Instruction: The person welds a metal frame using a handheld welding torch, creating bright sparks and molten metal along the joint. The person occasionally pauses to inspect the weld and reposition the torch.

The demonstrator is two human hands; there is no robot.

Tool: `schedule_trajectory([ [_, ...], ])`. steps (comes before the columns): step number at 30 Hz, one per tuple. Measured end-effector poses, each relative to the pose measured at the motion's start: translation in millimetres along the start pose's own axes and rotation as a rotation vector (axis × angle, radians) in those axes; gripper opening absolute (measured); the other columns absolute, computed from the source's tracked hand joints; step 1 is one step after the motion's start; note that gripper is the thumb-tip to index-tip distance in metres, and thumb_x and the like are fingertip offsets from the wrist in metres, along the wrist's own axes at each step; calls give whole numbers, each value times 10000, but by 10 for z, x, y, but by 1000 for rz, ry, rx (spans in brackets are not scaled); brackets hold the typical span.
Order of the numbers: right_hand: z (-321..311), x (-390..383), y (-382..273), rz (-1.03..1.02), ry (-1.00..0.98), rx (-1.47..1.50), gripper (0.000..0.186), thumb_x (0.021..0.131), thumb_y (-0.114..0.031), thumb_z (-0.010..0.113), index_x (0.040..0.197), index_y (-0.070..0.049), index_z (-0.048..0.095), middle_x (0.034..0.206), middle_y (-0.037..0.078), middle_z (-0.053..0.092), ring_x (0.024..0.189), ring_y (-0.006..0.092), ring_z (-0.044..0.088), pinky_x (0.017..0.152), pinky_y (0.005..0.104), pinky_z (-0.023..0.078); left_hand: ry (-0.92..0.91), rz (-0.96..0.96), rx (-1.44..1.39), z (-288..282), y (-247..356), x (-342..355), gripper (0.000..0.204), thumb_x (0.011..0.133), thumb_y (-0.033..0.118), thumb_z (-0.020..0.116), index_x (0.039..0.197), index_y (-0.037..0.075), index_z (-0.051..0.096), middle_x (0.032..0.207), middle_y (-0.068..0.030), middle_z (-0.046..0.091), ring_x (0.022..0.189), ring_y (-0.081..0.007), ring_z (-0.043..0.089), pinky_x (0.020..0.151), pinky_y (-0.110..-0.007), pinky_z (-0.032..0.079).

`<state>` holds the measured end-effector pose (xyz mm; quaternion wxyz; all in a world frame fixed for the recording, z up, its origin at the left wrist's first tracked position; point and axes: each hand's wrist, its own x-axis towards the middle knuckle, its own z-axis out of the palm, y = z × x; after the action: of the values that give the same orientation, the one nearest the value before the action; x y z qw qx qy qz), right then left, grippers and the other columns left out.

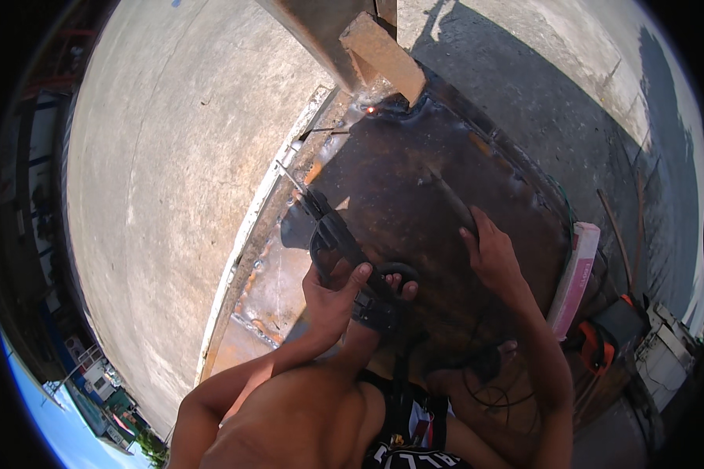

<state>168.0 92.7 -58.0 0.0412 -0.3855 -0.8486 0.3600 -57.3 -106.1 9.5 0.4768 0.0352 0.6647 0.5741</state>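
Pale concrete [172, 156] fills the background, part sunlit, part in shadow. On it lies a dark steel plate [461, 164], the piece being worked, spread in front of and beneath a crouching person seen from above. A steel beam [309, 31] stands at its far end, with a rusty bracket [387, 59] against the beam's right side, over the plate's far edge. At the plate's right edge is a long pink-and-white box [575, 281]; nearer the person, beyond it, sits an orange-and-black object [598, 344], its kind unclear.

The left hand [330, 305] is wrapped around a black electrode holder [340, 238], near the plate's left edge. The right hand [493, 254], over the plate's right half, closes thumb and fingers on a slim grey tool [450, 195], pointed away from the person.

A thin, short rod [291, 177] juts from the holder, well apart from the far joint; no arc burns. At that joint, below the beam and bracket, a small spot [371, 110] glows orange, so welding there looks very recent. A rough, dark bead [403, 112] runs beside it, so this stretch seems laid but possibly uncleaned. How much seam remains cannot be told; the bracket's far side is hidden.
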Motion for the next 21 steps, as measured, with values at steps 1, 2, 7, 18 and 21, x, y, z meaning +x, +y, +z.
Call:
schedule_trajectory([
  [1,32,157,-154,-38,9,59,458,1106,-273,595,1432,37,514,1205,283,701,1018,486,708,852,569,568,24,8,23,-22,-5,1,519,997,22,771,1449,-40,525,1427,-165,636,1214,-245,686,1056,-400,582],
  [2,55,321,-331,-77,18,120,460,1113,-286,588,1425,44,516,1172,295,714,983,488,720,824,565,578,43,12,18,-48,-9,-17,516,1001,27,767,1451,-41,523,1429,-167,635,1213,-249,687,1057,-402,581],
  [7,315,986,-595,-102,123,207,334,1114,-309,594,1183,15,554,898,258,736,769,482,726,663,549,588,118,25,31,-135,-6,-70,514,1021,51,748,1468,-42,512,1433,-174,632,1218,-266,687,1066,-414,569],
  [18,293,1309,-662,-33,166,29,408,1133,-410,537,1030,-15,539,742,237,718,702,478,731,599,559,597,138,61,7,-182,43,-26,506,1017,18,746,1459,-60,511,1434,-193,634,1245,-243,669,1036,-371,570],
  [21,149,1519,-606,143,50,-18,408,1132,-410,537,1018,-19,536,750,243,722,717,482,737,594,569,595,128,101,16,-151,57,19,507,1017,18,744,1459,-63,509,1437,-200,631,1246,-243,668,1034,-373,572],
])
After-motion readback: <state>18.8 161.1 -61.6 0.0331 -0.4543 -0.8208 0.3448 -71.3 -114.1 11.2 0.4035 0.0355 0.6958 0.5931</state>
